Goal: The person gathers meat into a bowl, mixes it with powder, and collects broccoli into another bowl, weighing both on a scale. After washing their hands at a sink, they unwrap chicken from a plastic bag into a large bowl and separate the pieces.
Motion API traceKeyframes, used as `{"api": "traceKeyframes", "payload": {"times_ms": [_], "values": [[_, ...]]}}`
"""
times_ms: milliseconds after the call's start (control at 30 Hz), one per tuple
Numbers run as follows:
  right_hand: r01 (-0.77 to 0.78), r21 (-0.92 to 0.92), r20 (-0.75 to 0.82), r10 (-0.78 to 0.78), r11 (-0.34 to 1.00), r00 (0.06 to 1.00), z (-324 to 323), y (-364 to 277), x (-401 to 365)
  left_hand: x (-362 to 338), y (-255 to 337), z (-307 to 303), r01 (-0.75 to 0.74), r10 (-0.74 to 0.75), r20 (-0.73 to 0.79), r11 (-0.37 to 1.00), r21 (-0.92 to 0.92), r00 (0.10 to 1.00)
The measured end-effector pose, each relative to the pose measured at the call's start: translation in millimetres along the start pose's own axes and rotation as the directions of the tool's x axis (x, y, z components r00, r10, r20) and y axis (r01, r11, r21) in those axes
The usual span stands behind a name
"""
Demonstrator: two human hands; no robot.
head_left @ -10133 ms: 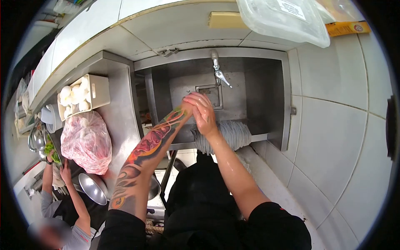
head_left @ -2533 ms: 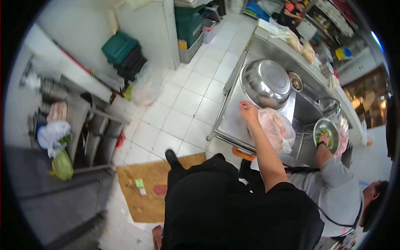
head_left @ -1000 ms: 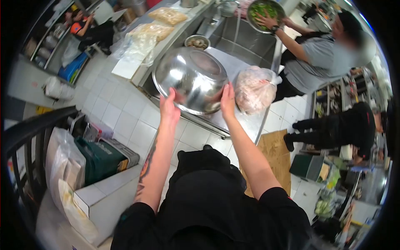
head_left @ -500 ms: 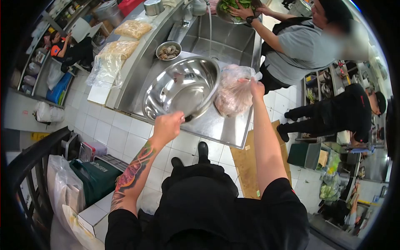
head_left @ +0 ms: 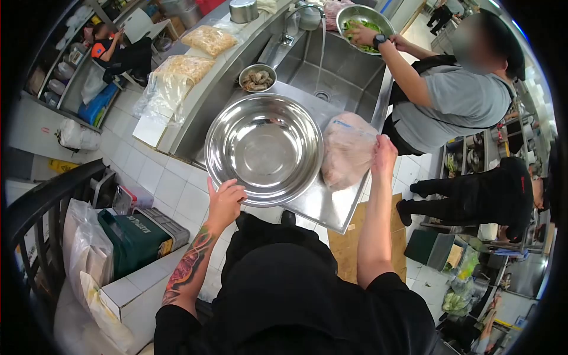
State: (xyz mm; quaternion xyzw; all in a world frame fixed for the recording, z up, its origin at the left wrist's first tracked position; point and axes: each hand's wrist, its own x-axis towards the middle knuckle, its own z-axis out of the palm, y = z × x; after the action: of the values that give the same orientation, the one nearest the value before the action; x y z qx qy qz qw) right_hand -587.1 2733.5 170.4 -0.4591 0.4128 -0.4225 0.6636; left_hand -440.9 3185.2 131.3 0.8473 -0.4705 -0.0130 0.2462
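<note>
A large steel mixing bowl [head_left: 264, 147] stands upright and empty on the steel counter [head_left: 322, 207]. My left hand [head_left: 225, 200] rests at its near rim, fingers spread, touching the edge. My right hand [head_left: 383, 155] grips the top of a clear plastic bag of pale pink meat [head_left: 346, 152], which sits on the counter right of the bowl.
Beyond the bowl is a small bowl of shellfish [head_left: 257, 77] and a sink [head_left: 331, 65] with running water. A person in a grey shirt [head_left: 452, 100] washes greens in a bowl [head_left: 362, 19]. Bagged food [head_left: 177, 74] lies on the left ledge. A green crate [head_left: 139, 239] stands lower left.
The big bowl, tilted in my left hand half a second ago, now sits flat on the counter. My left hand has loosened to its rim. My right hand still holds the bag.
</note>
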Motion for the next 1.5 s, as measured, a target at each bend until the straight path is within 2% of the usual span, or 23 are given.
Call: {"api": "traceKeyframes", "payload": {"times_ms": [67, 100, 200, 333, 367, 500, 567, 600, 667, 767, 800, 867, 1000, 1100, 1133, 1167, 1200, 1233, 1300, 1367, 1433, 1467, 1500], "values": [[0.056, -0.078, 0.118, -0.046, 0.995, 0.992, 21, -32, -19, 3, -9, -8, 0.023, -0.023, -0.019, 1.000, -0.008, 1.000], [0.132, -0.140, 0.115, -0.116, 0.981, 0.987, 29, -47, -29, 5, -16, -11, -0.018, 0.019, 0.045, 1.000, -0.024, 0.999], [0.263, -0.101, 0.157, -0.245, 0.960, 0.957, 48, -104, -49, 13, -24, -20, -0.073, 0.087, 0.139, 0.992, -0.107, 0.986], [0.184, -0.147, 0.229, -0.148, 0.972, 0.962, 104, -165, -97, 17, -29, -36, -0.127, 0.162, 0.223, 0.979, -0.161, 0.961], [0.178, -0.151, 0.230, -0.141, 0.972, 0.963, 112, -174, -104, 18, -29, -47, -0.118, 0.142, 0.324, 0.989, -0.092, 0.935], [0.226, -0.205, 0.271, -0.166, 0.952, 0.948, 137, -195, -148, 55, -21, -83, -0.144, 0.172, 0.181, 0.977, -0.154, 0.968], [0.263, -0.301, 0.295, -0.173, 0.917, 0.940, 151, -183, -168, 102, -8, -98, -0.269, 0.319, 0.043, 0.858, -0.438, 0.947], [0.326, -0.352, 0.377, -0.186, 0.877, 0.907, 157, -174, -168, 122, -2, -101, -0.284, 0.338, 0.048, 0.851, -0.441, 0.940], [0.399, -0.463, 0.394, -0.219, 0.791, 0.892, 178, -145, -171, 157, 5, -104, -0.434, 0.418, -0.126, 0.823, -0.366, 0.900], [0.326, -0.429, 0.447, -0.116, 0.842, 0.887, 204, -92, -166, 179, -16, -98, -0.469, 0.421, -0.215, 0.833, -0.292, 0.881], [0.326, -0.423, 0.451, -0.115, 0.845, 0.885, 209, -74, -165, 176, -28, -94, -0.467, 0.419, -0.214, 0.837, -0.285, 0.882], [0.153, -0.357, 0.447, 0.025, 0.922, 0.894, 218, -42, -163, 167, -56, -77, -0.417, 0.400, -0.130, 0.896, -0.154, 0.907], [0.152, -0.491, 0.505, 0.137, 0.858, 0.852, 224, 20, -142, 151, -82, -28, -0.387, 0.378, -0.096, 0.917, -0.096, 0.921], [0.109, -0.530, 0.388, 0.126, 0.841, 0.913, 217, 42, -125, 153, -80, -3, -0.213, 0.182, -0.144, 0.947, -0.241, 0.973], [0.340, -0.546, 0.352, -0.158, 0.766, 0.922, 205, 47, -121, 154, -81, 4, -0.212, 0.182, -0.140, 0.947, -0.242, 0.973], [0.535, -0.571, 0.320, -0.431, 0.623, 0.844, 190, 50, -118, 157, -81, 10, -0.101, 0.056, -0.138, 0.935, -0.341, 0.989], [0.678, -0.600, 0.295, -0.671, 0.425, 0.681, 180, 51, -116, 163, -81, 16, 0.005, -0.067, -0.127, 0.900, -0.435, 0.990], [0.472, -0.613, 0.285, -0.380, 0.633, 0.880, 166, 52, -131, 168, -81, 23, 0.000, -0.062, -0.128, 0.901, -0.435, 0.990], [0.396, -0.634, 0.407, -0.148, 0.664, 0.901, 154, 79, -161, 173, -81, 38, 0.223, -0.233, 0.052, 0.806, -0.549, 0.971], [0.746, -0.540, 0.603, -0.438, 0.390, 0.666, 164, 107, -178, 174, -75, 53, 0.229, -0.254, 0.038, 0.783, -0.579, 0.966], [0.681, -0.659, 0.564, -0.389, 0.320, 0.729, 186, 110, -185, 179, -75, 68, 0.234, -0.282, 0.018, 0.758, -0.608, 0.959], [0.610, -0.755, 0.523, -0.340, 0.241, 0.782, 193, 109, -186, 181, -79, 75, 0.233, -0.308, 0.015, 0.687, -0.688, 0.951], [0.603, -0.758, 0.515, -0.340, 0.248, 0.787, 196, 107, -182, 184, -78, 72, 0.227, -0.332, 0.016, 0.610, -0.759, 0.943]]}}
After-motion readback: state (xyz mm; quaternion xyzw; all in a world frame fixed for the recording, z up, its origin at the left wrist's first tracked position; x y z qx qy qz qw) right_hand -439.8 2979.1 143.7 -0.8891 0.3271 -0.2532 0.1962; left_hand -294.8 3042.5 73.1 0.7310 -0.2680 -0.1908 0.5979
